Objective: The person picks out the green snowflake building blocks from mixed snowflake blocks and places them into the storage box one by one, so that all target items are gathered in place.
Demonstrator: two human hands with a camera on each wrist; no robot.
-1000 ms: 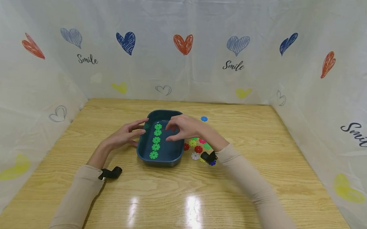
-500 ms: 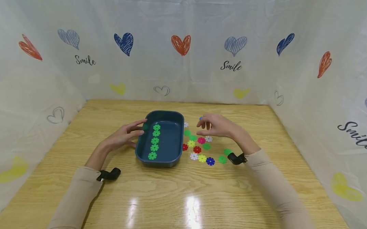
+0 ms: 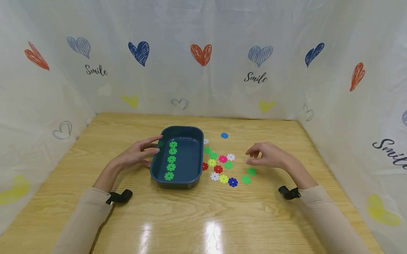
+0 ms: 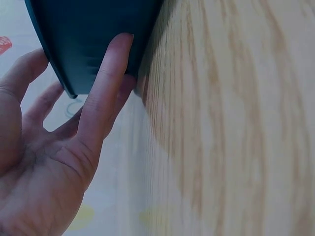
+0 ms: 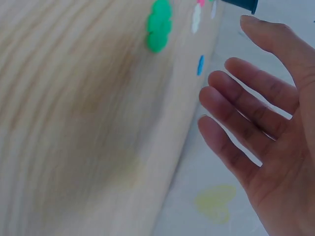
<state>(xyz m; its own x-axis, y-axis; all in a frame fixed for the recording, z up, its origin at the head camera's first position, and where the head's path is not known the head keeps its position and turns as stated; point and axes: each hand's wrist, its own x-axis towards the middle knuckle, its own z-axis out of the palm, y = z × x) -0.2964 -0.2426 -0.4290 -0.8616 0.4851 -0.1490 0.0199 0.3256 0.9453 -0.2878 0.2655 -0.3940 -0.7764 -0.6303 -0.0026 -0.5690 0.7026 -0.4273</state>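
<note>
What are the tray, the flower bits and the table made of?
Tray: probably plastic, smooth with a soft shine along its rim, though coated metal could look like this.
Flower bits: likely plastic, because they're bright, evenly coloured, thin and neatly notched.
Table: wood or a wood-look covering, with wavy grain lines; bright reflections suggest a glossy finish.

Plain beige long sleeves on this one: left sleeve [image 3: 81,222] at 8 o'clock from the head cam, right sleeve [image 3: 339,225] at 4, kinda creased. Each cuff sports a stubby black elbow-shaped wrist cam, left cam [image 3: 122,196] and right cam [image 3: 289,193]. Left hand [image 3: 132,155] and right hand [image 3: 268,155] are bare.
</note>
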